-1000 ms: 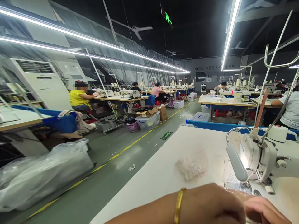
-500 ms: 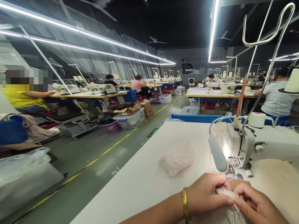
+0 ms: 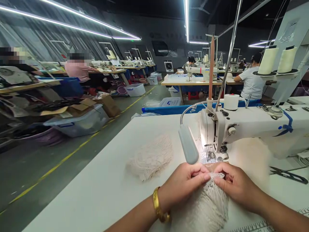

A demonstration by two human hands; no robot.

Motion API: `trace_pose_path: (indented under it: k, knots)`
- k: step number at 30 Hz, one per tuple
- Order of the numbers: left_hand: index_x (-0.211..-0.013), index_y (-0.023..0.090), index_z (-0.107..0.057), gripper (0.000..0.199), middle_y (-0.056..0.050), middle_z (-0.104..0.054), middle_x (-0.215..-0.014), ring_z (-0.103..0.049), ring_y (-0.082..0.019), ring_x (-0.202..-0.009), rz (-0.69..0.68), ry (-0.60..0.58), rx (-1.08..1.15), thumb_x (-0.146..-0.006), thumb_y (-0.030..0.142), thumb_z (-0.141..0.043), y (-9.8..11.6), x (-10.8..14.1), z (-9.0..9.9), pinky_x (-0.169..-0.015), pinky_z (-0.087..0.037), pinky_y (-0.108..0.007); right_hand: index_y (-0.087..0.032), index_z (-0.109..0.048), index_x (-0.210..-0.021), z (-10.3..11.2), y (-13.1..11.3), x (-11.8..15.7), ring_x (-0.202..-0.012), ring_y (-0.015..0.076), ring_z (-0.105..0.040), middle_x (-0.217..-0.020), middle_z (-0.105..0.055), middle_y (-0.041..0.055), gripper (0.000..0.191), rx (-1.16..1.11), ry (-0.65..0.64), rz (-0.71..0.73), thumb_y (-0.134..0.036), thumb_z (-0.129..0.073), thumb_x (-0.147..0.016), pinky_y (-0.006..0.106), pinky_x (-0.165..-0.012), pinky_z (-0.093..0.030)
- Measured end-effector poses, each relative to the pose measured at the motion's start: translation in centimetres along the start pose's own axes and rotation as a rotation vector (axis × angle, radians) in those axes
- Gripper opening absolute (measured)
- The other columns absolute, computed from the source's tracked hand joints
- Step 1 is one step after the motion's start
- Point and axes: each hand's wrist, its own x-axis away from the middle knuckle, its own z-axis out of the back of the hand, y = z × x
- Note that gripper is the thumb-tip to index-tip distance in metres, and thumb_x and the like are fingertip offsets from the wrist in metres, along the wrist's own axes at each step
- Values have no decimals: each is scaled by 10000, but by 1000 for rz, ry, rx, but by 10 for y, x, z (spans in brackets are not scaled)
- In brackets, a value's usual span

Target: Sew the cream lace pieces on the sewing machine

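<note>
Just before the sewing machine (image 3: pixel 243 124), left hand (image 3: pixel 182 182) and right hand (image 3: pixel 238 185) each pinch the top edge of the lace (image 3: pixel 214 196), seemingly light, soft and easily snagged, best taken by that firmer edge.

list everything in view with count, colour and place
gathered lace: one piece, off-white, between the hands
lace bundle: one, cream, on the table's left
white table: one, foreground
near sewing machine: one, white, table's right
lamp: one, grey, beside its needle area
thread cones: two, cream, upper right
scissors: one pair, black, right
floor line: one, yellow, left
background machines: several, mostly white
people: at least four, background
bracelet: one, gold, left wrist
left hand, right hand: two, at the gathered lace
</note>
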Motion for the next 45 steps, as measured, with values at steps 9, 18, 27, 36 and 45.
trace_pose_path:
  k: [9,18,27,36,45]
  knots:
    - [-878,180,-779,354,-37,-749,-852,-634,-206,-829,41,28,18,-860,510,-650,5,1,-2,-744,-458,-286,-224,-622,-941,2,-3,-1,-748,156,-492,-867,-579,-13,191,-72,0,-56,-404,-682,-944,271,-658,-382]
    - [-899,182,-764,393,-43,-761,-881,-641,-212,-836,112,38,88,-817,561,-697,9,0,-4,-746,-476,-288,-215,-611,-927,3,-3,0,-699,140,-439,-761,-496,-41,231,-179,37,-50,-437,-655,-973,270,-651,-373]
    - [-856,209,-779,278,-30,-793,-898,-700,-228,-867,37,96,75,-838,476,-708,14,2,-5,-782,-529,-288,-218,-636,-1075,5,-2,0,-699,136,-439,-807,-508,-39,343,-216,12,-112,-497,-741,-905,266,-648,-382]
    - [-885,205,-779,336,-39,-791,-915,-699,-231,-885,25,81,66,-854,527,-690,12,2,-5,-793,-527,-291,-206,-631,-907,7,-4,-2,-729,144,-495,-801,-567,-21,289,-206,26,-42,-485,-670,-969,276,-680,-426]
    - [-771,196,-755,346,-19,-728,-794,-628,-182,-783,-2,93,20,-891,498,-636,11,4,-5,-736,-489,-271,-216,-613,-877,7,-1,1,-711,150,-461,-777,-533,-24,316,-95,45,-35,-509,-631,-991,273,-649,-388]
